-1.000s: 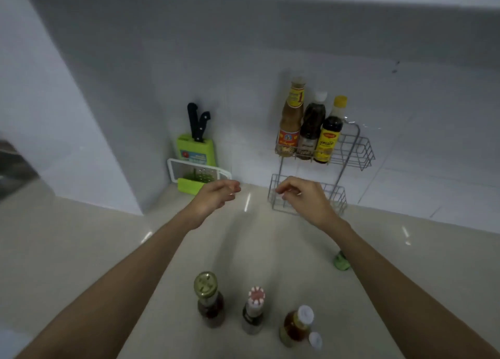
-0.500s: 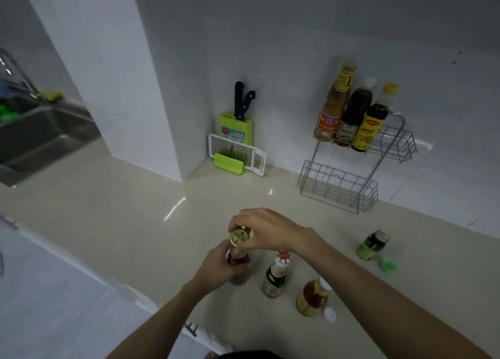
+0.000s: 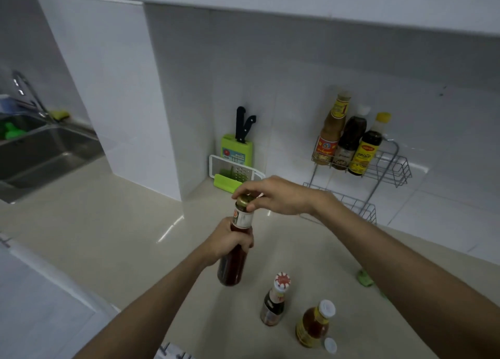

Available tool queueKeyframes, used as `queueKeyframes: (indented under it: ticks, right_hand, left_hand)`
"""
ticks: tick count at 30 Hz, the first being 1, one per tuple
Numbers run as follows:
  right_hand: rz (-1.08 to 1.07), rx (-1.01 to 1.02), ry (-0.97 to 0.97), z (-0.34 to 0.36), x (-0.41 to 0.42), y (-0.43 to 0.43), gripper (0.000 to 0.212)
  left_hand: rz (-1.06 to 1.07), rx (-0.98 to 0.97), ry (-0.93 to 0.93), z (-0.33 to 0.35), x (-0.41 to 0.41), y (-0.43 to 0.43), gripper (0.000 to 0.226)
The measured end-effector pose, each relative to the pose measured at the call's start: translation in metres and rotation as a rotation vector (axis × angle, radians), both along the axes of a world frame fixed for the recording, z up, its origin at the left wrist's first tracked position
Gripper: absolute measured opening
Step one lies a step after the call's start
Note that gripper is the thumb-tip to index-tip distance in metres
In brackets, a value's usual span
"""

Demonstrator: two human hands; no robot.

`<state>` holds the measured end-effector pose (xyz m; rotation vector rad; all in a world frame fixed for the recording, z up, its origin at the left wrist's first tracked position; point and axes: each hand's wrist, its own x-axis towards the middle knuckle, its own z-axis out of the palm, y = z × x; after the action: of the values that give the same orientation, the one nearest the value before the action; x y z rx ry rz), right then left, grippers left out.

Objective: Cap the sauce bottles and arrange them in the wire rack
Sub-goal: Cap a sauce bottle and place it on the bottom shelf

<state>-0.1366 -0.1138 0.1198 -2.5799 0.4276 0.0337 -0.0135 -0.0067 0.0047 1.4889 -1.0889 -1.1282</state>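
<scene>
Gripping the dark sauce bottle (image 3: 234,253) in my left hand (image 3: 230,241), I am pinching its gold cap (image 3: 244,200) with my right hand (image 3: 278,196), lifted above bare table (image 3: 121,231) before the wire rack (image 3: 378,180).

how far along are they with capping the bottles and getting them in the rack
Done: three capped bottles stand on the wire rack's top shelf. In hand: the left hand holds a dark sauce bottle off the counter while the right hand grips its gold cap. Left: the red-capped bottle and the amber bottle stand on the counter, a loose white cap beside the amber one. The lower shelf looks empty.
</scene>
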Motion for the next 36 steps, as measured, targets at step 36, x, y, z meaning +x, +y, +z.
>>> queueKeyframes:
  ticks: [36]
  right_hand:
    - [0.007, 0.048, -0.015, 0.051, -0.020, -0.025, 0.034]
  left_hand:
    - [-0.280, -0.038, 0.038, 0.042, -0.014, -0.029, 0.017]
